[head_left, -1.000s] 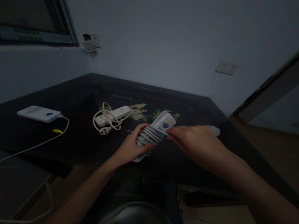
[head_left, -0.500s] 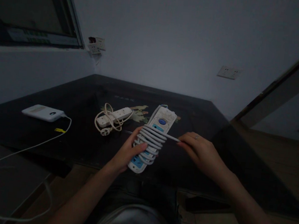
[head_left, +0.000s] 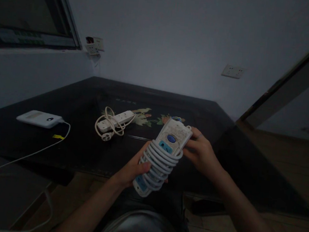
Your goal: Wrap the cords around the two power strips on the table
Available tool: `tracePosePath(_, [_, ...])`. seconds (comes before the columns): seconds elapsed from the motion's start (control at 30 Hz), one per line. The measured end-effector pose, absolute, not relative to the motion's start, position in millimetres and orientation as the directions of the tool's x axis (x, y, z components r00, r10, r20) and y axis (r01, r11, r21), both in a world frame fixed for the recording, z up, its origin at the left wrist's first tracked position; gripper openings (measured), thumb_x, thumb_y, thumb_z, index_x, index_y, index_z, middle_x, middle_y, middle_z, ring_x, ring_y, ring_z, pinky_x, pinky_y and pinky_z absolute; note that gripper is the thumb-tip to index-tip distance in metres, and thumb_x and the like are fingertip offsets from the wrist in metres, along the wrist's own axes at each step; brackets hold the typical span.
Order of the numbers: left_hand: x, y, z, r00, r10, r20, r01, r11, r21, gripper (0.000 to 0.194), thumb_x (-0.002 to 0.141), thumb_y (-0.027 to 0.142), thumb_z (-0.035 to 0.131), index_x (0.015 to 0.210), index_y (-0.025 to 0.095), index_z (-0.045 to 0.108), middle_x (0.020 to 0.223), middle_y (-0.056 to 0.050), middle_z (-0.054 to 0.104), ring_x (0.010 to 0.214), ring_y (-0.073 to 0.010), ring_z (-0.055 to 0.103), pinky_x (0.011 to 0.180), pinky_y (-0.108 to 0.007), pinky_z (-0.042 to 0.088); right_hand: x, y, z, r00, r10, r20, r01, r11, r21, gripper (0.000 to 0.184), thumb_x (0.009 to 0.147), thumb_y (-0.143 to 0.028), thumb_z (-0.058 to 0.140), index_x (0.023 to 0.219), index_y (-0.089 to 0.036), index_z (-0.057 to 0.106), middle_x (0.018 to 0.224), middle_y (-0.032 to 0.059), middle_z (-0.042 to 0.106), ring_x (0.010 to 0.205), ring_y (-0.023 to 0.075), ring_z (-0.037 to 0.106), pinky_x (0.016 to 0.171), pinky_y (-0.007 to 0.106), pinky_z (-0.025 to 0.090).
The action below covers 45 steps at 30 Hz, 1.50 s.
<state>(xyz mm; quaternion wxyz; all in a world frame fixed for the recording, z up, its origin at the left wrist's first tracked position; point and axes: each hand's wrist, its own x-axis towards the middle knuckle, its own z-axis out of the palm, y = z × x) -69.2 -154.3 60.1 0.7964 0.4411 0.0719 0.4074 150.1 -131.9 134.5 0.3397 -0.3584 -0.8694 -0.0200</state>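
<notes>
A grimy white power strip (head_left: 179, 129) with a blue switch and blue socket faces is tilted up above the table's near side. Its thick grey cable (head_left: 164, 160) is wound round the lower half in several close turns. My left hand (head_left: 135, 170) is closed round the wound part, thumb across the coils and fingers beneath. My right hand (head_left: 202, 147) is at the strip's upper right edge, with its fingers passing behind the strip. What those fingertips press on, and the cable's free end, are hidden.
On the dark table (head_left: 77, 102), a smaller white power strip (head_left: 120, 118) with its cord and plug lies left of centre. Further left are a white power bank (head_left: 39, 119) with a trailing white cable (head_left: 29, 153) and a yellow tag (head_left: 58, 136). Wall sockets (head_left: 232, 71) are behind.
The stretch of cable my right hand was pulling out to the right has gone behind the strip. My right hand has moved in to the strip's upper edge. The strip is nearer and lower in view.
</notes>
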Motion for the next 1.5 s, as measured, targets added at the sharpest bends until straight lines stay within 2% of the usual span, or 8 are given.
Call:
tracePosePath(0.23, [-79.8, -162.9, 70.9, 0.702, 0.642, 0.309, -0.469, 0.09, 0.878, 0.073, 0.067, 0.04, 0.076, 0.126, 0.019, 0.039, 0.111, -0.012, 0.059, 0.098, -0.0264, 0.062, 0.085, -0.039, 0.048, 152.2, -151.4, 127.8, -0.511, 0.659, 0.551, 0.524, 0.748, -0.408, 0.021, 0.081, -0.021, 0.054, 0.062, -0.02, 0.063, 0.061, 0.0032, 0.066, 0.057, 0.0147, 0.06, 0.056, 0.023, 0.049])
tracePosePath(0.37, [-81.2, -168.7, 83.3, 0.693, 0.654, 0.303, -0.35, -0.061, 0.935, 0.071, 0.063, 0.032, 0.079, 0.124, 0.023, 0.045, 0.124, -0.011, 0.052, 0.118, -0.0298, 0.049, 0.099, -0.043, 0.037, 153.9, -164.2, 126.3, -0.463, 0.781, 0.418, 0.481, 0.618, -0.622, 0.021, 0.081, -0.03, 0.056, 0.064, -0.021, 0.064, 0.062, 0.0032, 0.066, 0.054, 0.0172, 0.059, 0.052, 0.028, 0.051])
tracePosePath(0.5, [-79.7, -170.9, 89.1, 0.694, 0.666, 0.272, -0.242, -0.141, 0.96, 0.07, 0.061, 0.025, 0.08, 0.123, 0.024, 0.046, 0.123, -0.01, 0.053, 0.118, -0.029, 0.049, 0.098, -0.044, 0.037, 151.0, -173.3, 135.4, -0.453, 0.861, 0.233, 0.359, 0.415, -0.836, 0.02, 0.079, -0.035, 0.059, 0.087, -0.02, 0.071, 0.083, 0.0062, 0.072, 0.072, 0.0218, 0.067, 0.065, 0.032, 0.056])
tracePosePath(0.7, [-79.9, -164.4, 78.5, 0.717, 0.652, 0.246, -0.277, -0.057, 0.959, 0.07, 0.063, 0.029, 0.08, 0.123, 0.024, 0.044, 0.127, -0.011, 0.051, 0.12, -0.0294, 0.047, 0.099, -0.044, 0.036, 158.1, -182.1, 133.4, -0.51, 0.834, 0.209, 0.339, 0.419, -0.842, 0.033, 0.073, -0.032, 0.067, 0.104, -0.021, 0.066, 0.092, 0.0072, 0.07, 0.088, 0.0222, 0.066, 0.076, 0.034, 0.056])
tracePosePath(0.9, [-74.0, -161.0, 67.3, 0.68, 0.701, 0.214, -0.261, -0.041, 0.965, 0.077, 0.063, 0.031, 0.08, 0.128, 0.025, 0.042, 0.13, -0.01, 0.05, 0.122, -0.0288, 0.046, 0.1, -0.041, 0.036, 159.6, -179.5, 117.9, -0.499, 0.849, 0.177, 0.14, 0.28, -0.95, 0.068, 0.061, -0.055, 0.075, 0.12, -0.024, 0.058, 0.106, 0.0091, 0.067, 0.1, 0.0246, 0.064, 0.081, 0.04, 0.055])
tracePosePath(1.2, [-57.5, -163.5, 46.9, 0.562, 0.818, 0.126, -0.487, 0.204, 0.849, 0.07, 0.072, 0.04, 0.073, 0.13, 0.024, 0.039, 0.114, -0.01, 0.063, 0.097, -0.025, 0.065, 0.08, -0.034, 0.051, 148.0, -161.0, 90.5, -0.25, 0.953, 0.171, 0.105, 0.202, -0.974, 0.05, 0.081, -0.056, 0.057, 0.118, -0.022, 0.061, 0.119, 0.0098, 0.064, 0.109, 0.0238, 0.06, 0.096, 0.043, 0.046])
tracePosePath(1.33, [-53.5, -165.7, 45.3, 0.535, 0.841, 0.078, -0.55, 0.276, 0.788, 0.075, 0.074, 0.044, 0.07, 0.135, 0.024, 0.03, 0.096, -0.01, 0.069, 0.075, -0.0253, 0.07, 0.06, -0.033, 0.054, 145.3, -159.8, 77.8, -0.177, 0.977, 0.117, 0.077, 0.133, -0.988, 0.051, 0.081, -0.056, 0.057, 0.118, -0.022, 0.061, 0.12, 0.0105, 0.064, 0.105, 0.0236, 0.063, 0.091, 0.041, 0.051])
tracePosePath(1.5, [-50.2, -167.2, 48.0, 0.525, 0.849, 0.057, -0.566, 0.298, 0.769, 0.075, 0.074, 0.04, 0.071, 0.135, 0.023, 0.031, 0.092, -0.01, 0.07, 0.075, -0.027, 0.07, 0.058, -0.033, 0.056, 144.9, -159.3, 71.2, -0.113, 0.989, 0.095, 0.047, 0.101, -0.994, 0.047, 0.08, -0.055, 0.059, 0.113, -0.021, 0.064, 0.113, 0.0102, 0.067, 0.096, 0.0227, 0.066, 0.085, 0.04, 0.054])
